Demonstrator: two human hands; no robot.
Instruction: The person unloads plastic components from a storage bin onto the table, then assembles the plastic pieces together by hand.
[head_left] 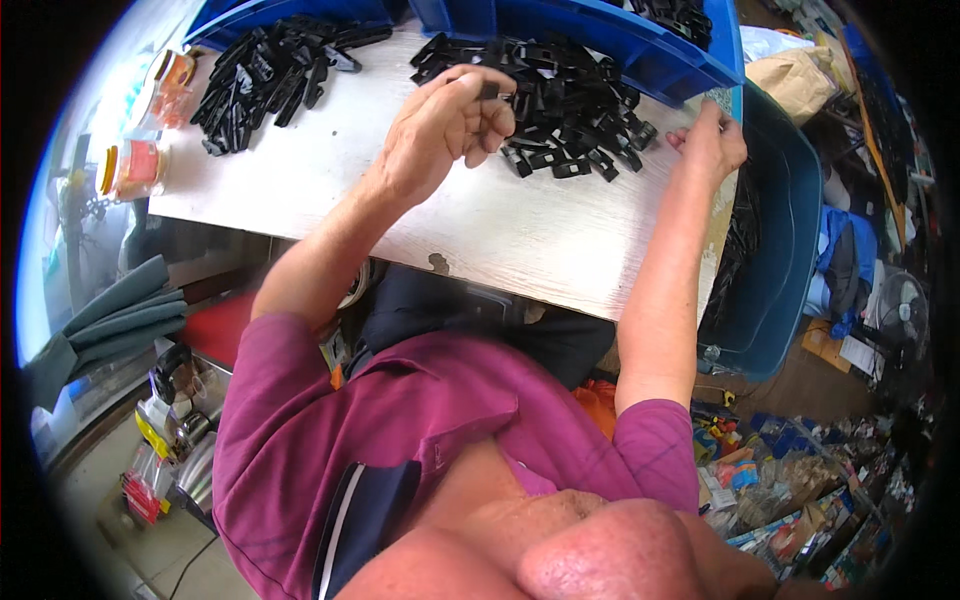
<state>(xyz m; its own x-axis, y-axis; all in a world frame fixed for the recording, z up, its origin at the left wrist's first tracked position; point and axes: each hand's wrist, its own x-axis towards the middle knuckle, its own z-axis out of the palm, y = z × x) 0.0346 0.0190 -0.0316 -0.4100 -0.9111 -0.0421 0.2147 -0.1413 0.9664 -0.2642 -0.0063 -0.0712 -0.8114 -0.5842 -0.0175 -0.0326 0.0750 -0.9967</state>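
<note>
My left hand is above the white tabletop, at the left side of a heap of black plastic clips. Its thumb and fingers pinch a small black plastic piece. Over the table's right edge, my right hand has its fingers curled together. Whatever they may hold is hidden. A second pile, of longer black plastic parts, lies at the far left of the table.
Blue plastic bins line the table's far side. Two jars, one with a yellow lid, stand at the left edge. A large dark teal tub sits beside the table's right edge. Cluttered packages cover the floor at lower right.
</note>
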